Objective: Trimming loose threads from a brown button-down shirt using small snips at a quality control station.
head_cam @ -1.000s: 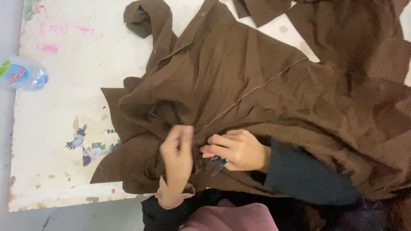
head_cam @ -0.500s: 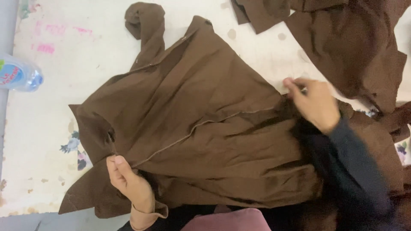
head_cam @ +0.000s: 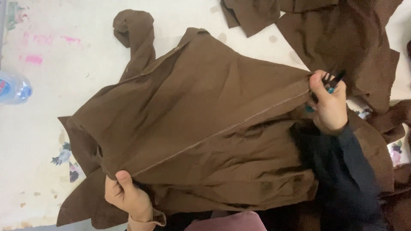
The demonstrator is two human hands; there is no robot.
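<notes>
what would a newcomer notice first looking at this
A large brown garment fills the middle of the paint-stained white table, pulled taut along a stitched seam. The left hand grips it at the lower left, the right hand at the right, also holding a small dark tool. More brown fabric pieces lie top right.

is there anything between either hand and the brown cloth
Nothing visible: the left hand and right hand both grip the stitched brown fabric garment directly. The right hand also holds a small dark tool.
</notes>
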